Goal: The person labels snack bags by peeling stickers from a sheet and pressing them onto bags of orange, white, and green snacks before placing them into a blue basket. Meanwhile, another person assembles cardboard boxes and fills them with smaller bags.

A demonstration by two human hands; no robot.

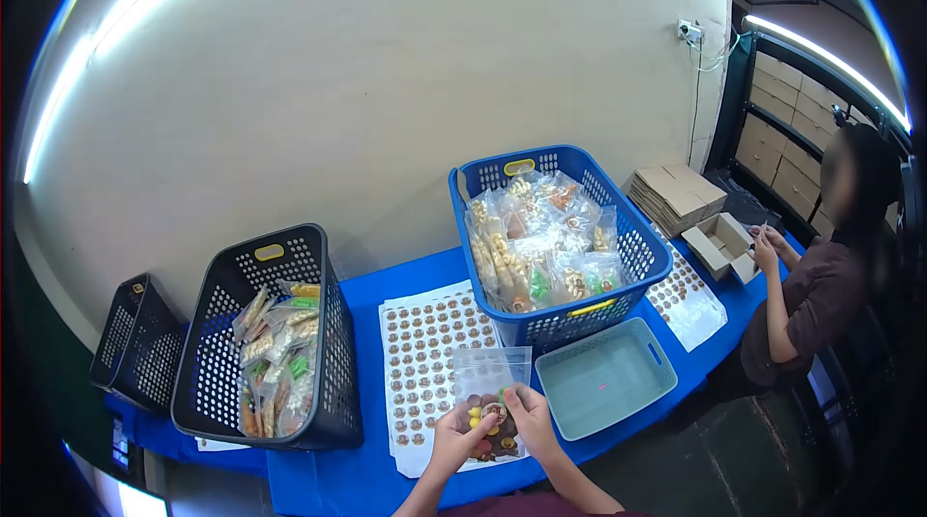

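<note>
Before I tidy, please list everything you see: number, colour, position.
Wall: one, beige, background
Lights: several, white, above
Table: at least one, blue, below
Tray: one, grey-green, front right
Blue basket: one, blue, centre
Black baskets: two, black, left
Packets: many, clear, in two baskets
Sticker sheets: at least two, white, on table
Cardboard stack: one, brown, right
Open box: one, brown, right
Person: one, dark clothes, right
Stored boxes: several, brown, far right
Held bag: one, clear, front centre
Left hand: one, bare, holding bag
Right hand: one, bare, holding bag

Packing workshop | filled bags [541,242] in blue basket [541,329] | sticker sheet [415,363] | flattened cartons [681,191]
</note>
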